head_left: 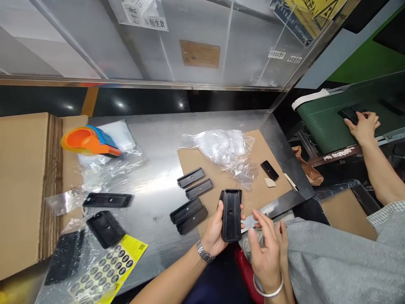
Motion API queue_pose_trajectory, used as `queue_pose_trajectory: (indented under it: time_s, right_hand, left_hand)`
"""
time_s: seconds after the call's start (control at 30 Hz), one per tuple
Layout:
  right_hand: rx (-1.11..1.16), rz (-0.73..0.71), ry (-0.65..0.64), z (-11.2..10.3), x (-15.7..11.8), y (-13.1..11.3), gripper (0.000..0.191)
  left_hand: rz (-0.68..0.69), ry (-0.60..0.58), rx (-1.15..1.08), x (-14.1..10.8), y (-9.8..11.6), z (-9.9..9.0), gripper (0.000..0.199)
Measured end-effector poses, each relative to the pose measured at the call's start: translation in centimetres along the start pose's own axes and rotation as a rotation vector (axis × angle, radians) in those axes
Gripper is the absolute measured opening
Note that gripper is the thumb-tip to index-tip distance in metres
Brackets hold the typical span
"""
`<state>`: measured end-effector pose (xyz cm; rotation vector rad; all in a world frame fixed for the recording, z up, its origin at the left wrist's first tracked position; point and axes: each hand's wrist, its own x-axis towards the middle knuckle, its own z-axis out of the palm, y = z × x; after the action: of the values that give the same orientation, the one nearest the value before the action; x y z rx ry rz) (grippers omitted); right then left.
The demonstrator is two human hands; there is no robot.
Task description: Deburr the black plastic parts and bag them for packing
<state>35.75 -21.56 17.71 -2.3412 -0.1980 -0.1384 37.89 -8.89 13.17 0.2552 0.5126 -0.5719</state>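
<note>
My left hand (215,232), with a metal watch at the wrist, grips a black rectangular plastic tray (231,215), its hollow side up with a small hole in the middle. Another black edge shows behind it, so it may be stacked. Just right of it, my right hand (265,253), wearing a white bangle, is open with fingers apart, touching nothing I can see. Left of my hands on the metal table lie similar black pieces: two narrow trays (195,182) and two wider ones side by side (189,214).
A co-worker in grey sits at right, one hand (363,126) on a black piece on the green conveyor (325,126). Clear plastic bags (218,145) lie on cardboard (268,147). At left are stacked cardboard (25,185), orange scoops (85,139) and a yellow sticker sheet (126,257).
</note>
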Motion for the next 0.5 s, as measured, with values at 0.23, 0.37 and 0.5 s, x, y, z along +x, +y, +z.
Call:
queue_pose_trajectory:
  time_s: [0.23,0.37,0.5]
  right_hand:
    - [0.037,-0.042,0.008,-0.3,-1.0,-1.2,0.022]
    - [0.094,-0.059,-0.051,0.1,-1.5,-1.7,0.020]
    - [0.186,-0.042,-0.084,0.5,-2.1,-1.7,0.021]
  left_hand:
    - [-0.049,0.000,-0.097,-1.4,0.8,1.2,0.055]
    - [-0.072,0.013,-0.126,-2.1,0.9,1.5,0.055]
    - [-0.104,0.020,-0.149,-2.6,0.9,1.6,0.055]
